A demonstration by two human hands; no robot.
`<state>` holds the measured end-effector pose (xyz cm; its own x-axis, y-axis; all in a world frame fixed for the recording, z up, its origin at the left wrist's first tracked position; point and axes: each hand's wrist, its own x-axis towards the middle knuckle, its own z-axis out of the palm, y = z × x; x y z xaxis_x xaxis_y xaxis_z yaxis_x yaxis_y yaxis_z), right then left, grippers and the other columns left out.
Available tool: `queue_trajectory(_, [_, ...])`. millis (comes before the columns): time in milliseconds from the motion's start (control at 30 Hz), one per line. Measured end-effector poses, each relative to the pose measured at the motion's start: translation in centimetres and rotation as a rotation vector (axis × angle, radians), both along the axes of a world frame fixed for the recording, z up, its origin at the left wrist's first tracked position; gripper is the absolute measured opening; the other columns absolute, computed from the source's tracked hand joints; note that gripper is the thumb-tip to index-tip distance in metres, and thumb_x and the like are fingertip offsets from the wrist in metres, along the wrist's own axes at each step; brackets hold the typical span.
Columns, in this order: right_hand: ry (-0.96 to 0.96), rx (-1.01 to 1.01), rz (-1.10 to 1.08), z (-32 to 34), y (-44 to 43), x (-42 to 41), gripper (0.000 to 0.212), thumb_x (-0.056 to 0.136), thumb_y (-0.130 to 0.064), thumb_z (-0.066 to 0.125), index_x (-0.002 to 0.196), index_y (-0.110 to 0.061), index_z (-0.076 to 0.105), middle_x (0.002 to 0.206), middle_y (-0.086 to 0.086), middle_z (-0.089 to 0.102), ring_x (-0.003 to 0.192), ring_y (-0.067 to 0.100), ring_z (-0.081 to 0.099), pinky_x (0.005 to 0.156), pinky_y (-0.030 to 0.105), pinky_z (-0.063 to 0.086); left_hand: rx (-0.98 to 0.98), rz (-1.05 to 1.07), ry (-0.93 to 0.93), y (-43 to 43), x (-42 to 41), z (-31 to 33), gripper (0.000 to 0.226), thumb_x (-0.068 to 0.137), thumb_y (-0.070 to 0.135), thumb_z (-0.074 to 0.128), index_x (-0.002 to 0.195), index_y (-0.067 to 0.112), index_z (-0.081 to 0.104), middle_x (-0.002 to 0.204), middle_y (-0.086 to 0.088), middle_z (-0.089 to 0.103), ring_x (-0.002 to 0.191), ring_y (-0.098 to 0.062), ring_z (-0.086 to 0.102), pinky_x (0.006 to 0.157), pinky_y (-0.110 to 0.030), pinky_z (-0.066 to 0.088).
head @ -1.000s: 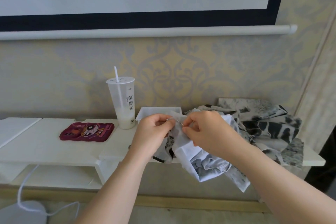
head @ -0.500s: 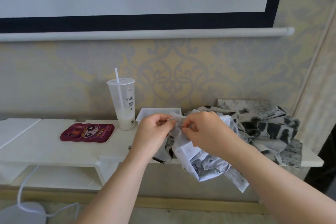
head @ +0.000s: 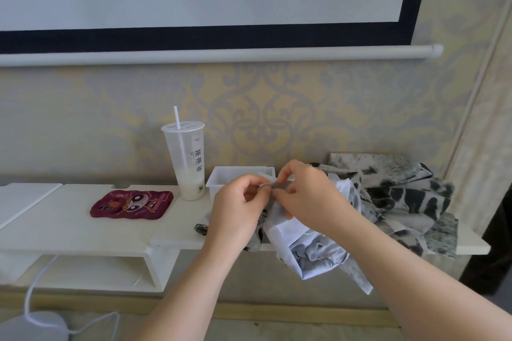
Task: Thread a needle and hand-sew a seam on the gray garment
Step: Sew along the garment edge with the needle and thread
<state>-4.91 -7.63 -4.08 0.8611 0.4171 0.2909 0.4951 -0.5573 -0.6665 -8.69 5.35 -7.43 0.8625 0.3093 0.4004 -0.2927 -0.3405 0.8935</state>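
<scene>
The gray garment (head: 313, 246), pale gray with a darker print, hangs bunched off the front edge of the white shelf (head: 83, 232). My left hand (head: 235, 210) pinches a raised fold of its edge between thumb and fingers. My right hand (head: 307, 196) faces it from the right, thumb and fingertips pinched together at the same fold. The needle is too small to make out between the fingertips, and no thread shows.
A small white tray (head: 221, 178) sits just behind my hands. A plastic drink cup (head: 187, 163) with a straw stands left of it, and a red cartoon phone case (head: 131, 205) lies further left. A black-and-white patterned cloth pile (head: 396, 196) fills the shelf's right end.
My hands have closed in on each other, so the fingertips now nearly meet at the fabric fold. The thin needle glimpsed between them a second ago is no longer visible.
</scene>
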Motion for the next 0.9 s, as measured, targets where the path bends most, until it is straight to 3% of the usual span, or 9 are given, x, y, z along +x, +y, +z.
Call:
queue_trajectory(133, [0.075,0.095,0.133,0.4,-0.5,-0.5,0.015,0.088,-0.014,0.063,0.077,-0.015,0.053,0.054,0.000,0.062,0.046,0.002,0.051,0.053,0.015,0.044,-0.143,-0.010,0.032,0.2,0.2,0.0,0.012,0.090,0.014,0.062,0.085,0.022,0.070,0.079,0.007,0.074,0.079,-0.005,0.068,0.075,-0.017,0.052])
queue_trajectory(233, [0.171,0.168,0.310,0.9,-1.6,-0.8,0.005,0.087,-0.012,0.066,0.085,-0.009,0.063,0.075,0.009,0.070,0.065,0.012,0.062,0.070,0.024,0.054,-0.294,-0.013,0.095,0.8,0.6,-0.3,0.009,0.089,0.016,0.063,0.089,0.019,0.073,0.085,0.001,0.075,0.089,-0.017,0.070,0.090,-0.038,0.053])
queue_trajectory(333, [0.204,0.185,0.404,0.9,-2.4,-0.9,0.007,0.088,-0.010,0.063,0.094,-0.012,0.066,0.091,0.007,0.073,0.085,0.019,0.067,0.082,0.026,0.054,-0.369,-0.025,0.122,0.8,0.7,-0.3,0.010,0.089,0.017,0.064,0.087,0.019,0.073,0.088,-0.002,0.075,0.093,-0.022,0.069,0.094,-0.043,0.051])
queue_trajectory(467, [0.089,0.150,0.367,0.8,-2.0,-1.0,0.009,0.088,-0.007,0.063,0.094,-0.010,0.068,0.090,0.003,0.073,0.082,0.013,0.068,0.081,0.022,0.054,-0.377,-0.070,0.092,0.4,0.4,-0.3,0.010,0.089,0.017,0.063,0.088,0.018,0.073,0.088,-0.004,0.075,0.092,-0.021,0.069,0.093,-0.040,0.052])
queue_trajectory(633, [0.015,0.219,0.245,0.1,-1.0,-0.4,0.014,0.082,-0.008,0.071,0.086,-0.013,0.059,0.077,0.005,0.071,0.063,0.013,0.062,0.061,0.019,0.049,-0.334,-0.117,0.028,0.1,-0.1,-0.2,0.008,0.090,0.017,0.063,0.092,0.016,0.071,0.086,0.002,0.075,0.088,-0.012,0.068,0.086,-0.030,0.051])
queue_trajectory(767, [-0.059,0.172,0.106,1.2,-2.1,-0.1,0.018,0.079,-0.035,0.073,0.085,-0.019,0.067,0.072,-0.010,0.062,0.053,-0.001,0.048,0.053,0.011,0.036,-0.271,-0.142,0.000,0.5,-0.3,-0.3,0.007,0.090,0.018,0.063,0.092,0.016,0.070,0.079,0.009,0.071,0.080,-0.006,0.064,0.079,-0.024,0.048])
queue_trajectory(833, [-0.027,0.056,0.044,1.9,-2.6,0.5,0.040,0.084,-0.049,0.061,0.089,-0.012,0.072,0.091,0.007,0.067,0.069,0.007,0.061,0.060,0.021,0.045,-0.251,-0.179,-0.016,0.4,-0.5,-0.3,0.007,0.091,0.014,0.062,0.088,0.017,0.068,0.072,0.014,0.068,0.073,-0.001,0.062,0.074,-0.018,0.046])
queue_trajectory(900, [0.160,0.025,0.079,2.0,-2.7,0.9,0.052,0.086,-0.055,0.054,0.093,-0.007,0.073,0.106,0.023,0.065,0.097,0.033,0.062,0.088,0.043,0.049,-0.215,-0.224,-0.028,0.2,-0.7,-0.2,0.012,0.091,0.008,0.059,0.085,0.015,0.066,0.065,0.017,0.065,0.065,0.004,0.058,0.066,-0.011,0.043])
